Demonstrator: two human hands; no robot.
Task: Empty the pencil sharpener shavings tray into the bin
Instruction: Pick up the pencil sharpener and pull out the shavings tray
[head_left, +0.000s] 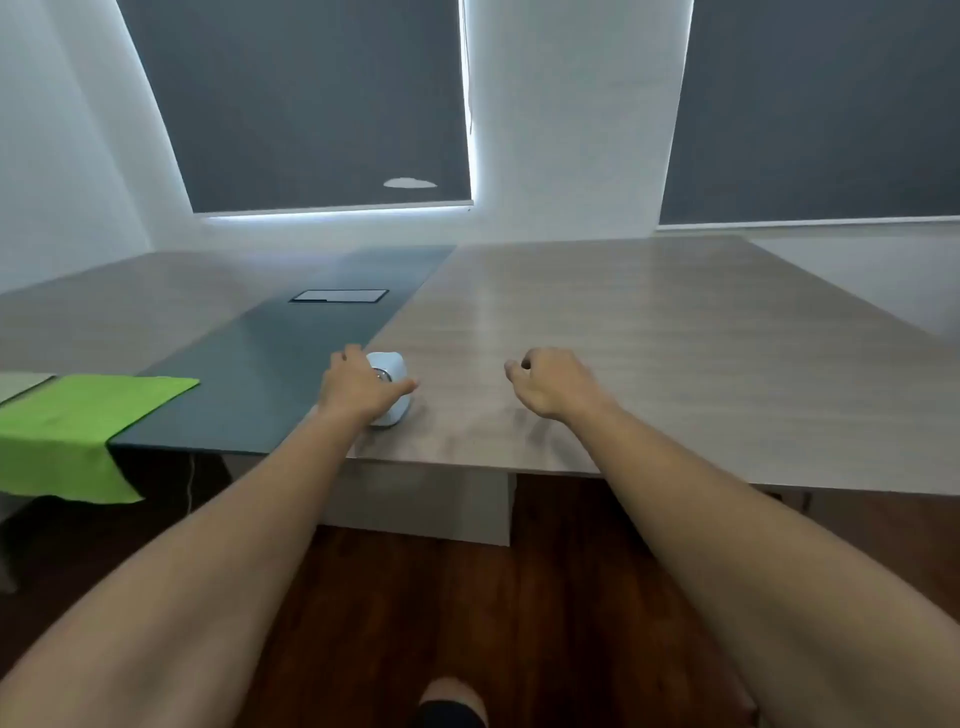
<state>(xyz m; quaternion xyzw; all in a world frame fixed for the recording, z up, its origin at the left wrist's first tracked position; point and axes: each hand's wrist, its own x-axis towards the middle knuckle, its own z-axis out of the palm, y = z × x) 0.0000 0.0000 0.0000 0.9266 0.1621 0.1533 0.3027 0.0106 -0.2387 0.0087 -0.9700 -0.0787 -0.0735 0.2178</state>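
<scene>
Pale wood-grain table, dark grey centre strip with a rectangular hatch set in it. White pencil sharpener stands on the table near its front edge, right at the seam between grey strip and wood. Left hand lies over the sharpener from above, thumb along its right side, fingers curled over the far left; hand hides most of the body, so the shavings tray cannot be made out. Round metallic part shows just beside the thumb. Right hand hovers above bare table, well apart from the sharpener, fingers loosely curled, holding nothing. Green cloth drapes over the table's left front edge, cut off by the frame. No bin visible.
</scene>
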